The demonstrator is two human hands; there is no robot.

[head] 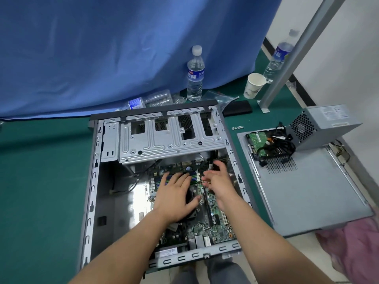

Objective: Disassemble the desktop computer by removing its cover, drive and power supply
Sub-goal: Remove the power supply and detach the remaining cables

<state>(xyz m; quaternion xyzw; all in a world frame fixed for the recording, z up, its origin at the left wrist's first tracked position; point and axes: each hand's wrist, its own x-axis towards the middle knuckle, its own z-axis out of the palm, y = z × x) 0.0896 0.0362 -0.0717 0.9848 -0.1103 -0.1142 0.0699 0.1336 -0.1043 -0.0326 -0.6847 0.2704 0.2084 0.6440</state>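
The open grey computer case lies flat on the green mat, its drive cage at the far end and its green motherboard exposed. My left hand lies flat with spread fingers over the CPU fan and the memory slots. My right hand hovers just right of it, fingers curled over the board; whether it pinches anything I cannot tell. To the right lies the removed cover panel, and on its far end rest the hard drive, circuit side up, and the grey power supply with black cables.
Two water bottles, a paper cup, a black flat object and crumpled plastic bags stand behind the case by the blue curtain. Small screws lie beside the panel. A grey metal post rises at right. Pink cloth lies near right.
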